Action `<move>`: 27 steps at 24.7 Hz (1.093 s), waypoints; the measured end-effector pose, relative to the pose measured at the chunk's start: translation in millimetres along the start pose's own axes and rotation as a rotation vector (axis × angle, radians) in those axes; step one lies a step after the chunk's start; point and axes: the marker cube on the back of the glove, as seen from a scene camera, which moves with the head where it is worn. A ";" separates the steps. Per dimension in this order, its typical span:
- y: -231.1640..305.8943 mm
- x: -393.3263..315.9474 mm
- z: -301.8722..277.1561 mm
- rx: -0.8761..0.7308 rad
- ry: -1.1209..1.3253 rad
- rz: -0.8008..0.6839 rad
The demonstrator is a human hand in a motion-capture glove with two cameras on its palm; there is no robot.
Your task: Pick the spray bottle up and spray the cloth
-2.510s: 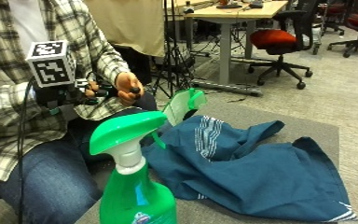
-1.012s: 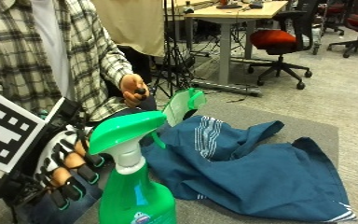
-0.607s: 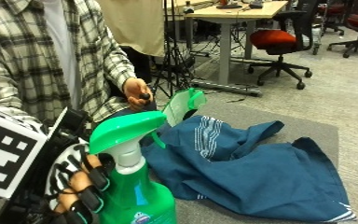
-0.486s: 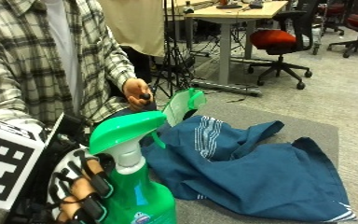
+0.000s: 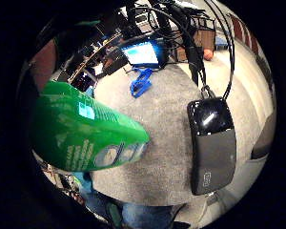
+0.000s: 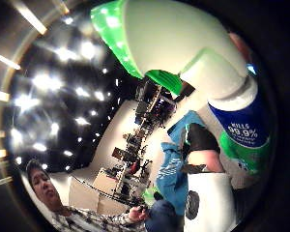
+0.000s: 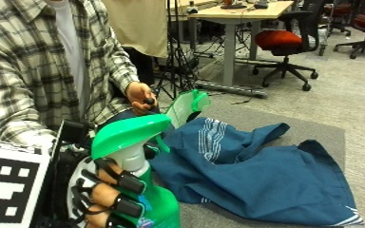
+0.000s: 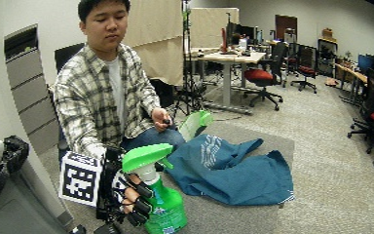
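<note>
At the near edge of the grey tabletop (image 7: 283, 126) the green spray bottle (image 7: 146, 190) stands upright, its green trigger head pointing toward the blue cloth (image 7: 258, 171), and the gloved right hand (image 7: 110, 197) is wrapped about its white neck just under the head, fingers (image 7: 122, 179) curled round it from the person's side. In the thumb side palm view the white neck, the green trigger and the blue label band of the bottle fill the space close to the palm, with the cloth lying beyond. The cloth is spread in loose folds over the middle and far side of the tabletop, a white-striped corner turned up near the bottle; its nearest folds lie just beside the bottle's body, though whether they touch cannot be told. Behind the cloth, near the person's lap, a light green and white object (image 7: 186, 105) stands tilted at the tabletop's edge; what it is cannot be told. The bare left hand (image 7: 141, 97) is held above the lap, pinching a small dark thing, well apart from the bottle. The little finger side palm view shows a black box (image 5: 212, 143) with a cable lying on the grey surface beside the bottle's body. Farther off on the floor stand an office desk (image 7: 239, 12) and a red-seated chair (image 7: 283, 40).
</note>
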 end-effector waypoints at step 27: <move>-38.2 -11.5 8.6 0.318 -0.143 0.015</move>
